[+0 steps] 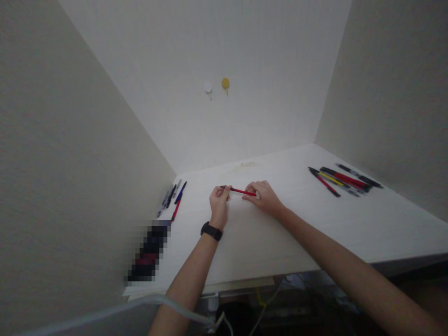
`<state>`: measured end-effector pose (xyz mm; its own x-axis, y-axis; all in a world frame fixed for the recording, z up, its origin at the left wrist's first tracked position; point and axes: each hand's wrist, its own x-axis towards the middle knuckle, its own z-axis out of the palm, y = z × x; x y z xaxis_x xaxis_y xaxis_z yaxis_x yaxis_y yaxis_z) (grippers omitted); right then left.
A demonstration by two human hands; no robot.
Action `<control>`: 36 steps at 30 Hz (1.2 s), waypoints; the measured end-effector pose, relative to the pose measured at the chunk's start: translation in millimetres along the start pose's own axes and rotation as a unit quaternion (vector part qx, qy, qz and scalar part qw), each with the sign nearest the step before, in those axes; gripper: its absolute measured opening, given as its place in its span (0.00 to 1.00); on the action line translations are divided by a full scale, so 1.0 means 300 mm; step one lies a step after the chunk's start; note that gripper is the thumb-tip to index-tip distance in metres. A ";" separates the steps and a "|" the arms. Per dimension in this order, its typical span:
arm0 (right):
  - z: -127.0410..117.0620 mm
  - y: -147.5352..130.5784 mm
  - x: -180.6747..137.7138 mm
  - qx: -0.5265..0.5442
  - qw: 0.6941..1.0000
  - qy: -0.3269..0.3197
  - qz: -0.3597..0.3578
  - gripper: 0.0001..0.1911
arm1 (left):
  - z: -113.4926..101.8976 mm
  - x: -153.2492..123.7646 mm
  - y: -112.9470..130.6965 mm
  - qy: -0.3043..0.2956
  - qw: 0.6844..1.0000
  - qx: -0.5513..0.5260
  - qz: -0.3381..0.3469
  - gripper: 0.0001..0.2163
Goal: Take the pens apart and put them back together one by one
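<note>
A slim red pen (240, 191) with a black end lies between my two hands, just above the white desk. My left hand (219, 198), with a black watch on its wrist, pinches the black end. At the red end, the thumb and fingers of my right hand (263, 196) close round the barrel. To the right lies a group of pens (345, 179) in red, black and yellow. On the left are several more pens (179, 193), among them a blue one and a red one.
White panels enclose the desk (266, 242) at the back and both sides. Two small hooks, one white (208, 87) and one yellow (225, 84), are on the back panel. A blurred dark patch (149, 252) covers the left front. A pale cable (168, 301) crosses below the desk edge.
</note>
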<state>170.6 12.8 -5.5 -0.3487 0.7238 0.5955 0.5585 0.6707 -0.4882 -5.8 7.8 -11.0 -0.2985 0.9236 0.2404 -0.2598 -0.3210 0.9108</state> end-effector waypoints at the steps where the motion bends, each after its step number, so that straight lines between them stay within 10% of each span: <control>1: 0.001 0.002 0.000 -0.009 1.000 -0.001 -0.001 0.12 | 0.001 0.000 0.001 0.000 1.000 0.001 0.000 0.16; 36: 0.000 0.001 -0.001 -0.011 1.000 -0.016 -0.007 0.08 | 0.004 -0.008 0.014 -0.088 0.996 -0.008 -0.004 0.13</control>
<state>170.8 12.8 -5.7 -0.3802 0.7193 0.5814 0.5698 0.6773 -0.4654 -5.1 4.6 -7.3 -0.1312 0.9480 0.2898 -0.2769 -0.3158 0.9075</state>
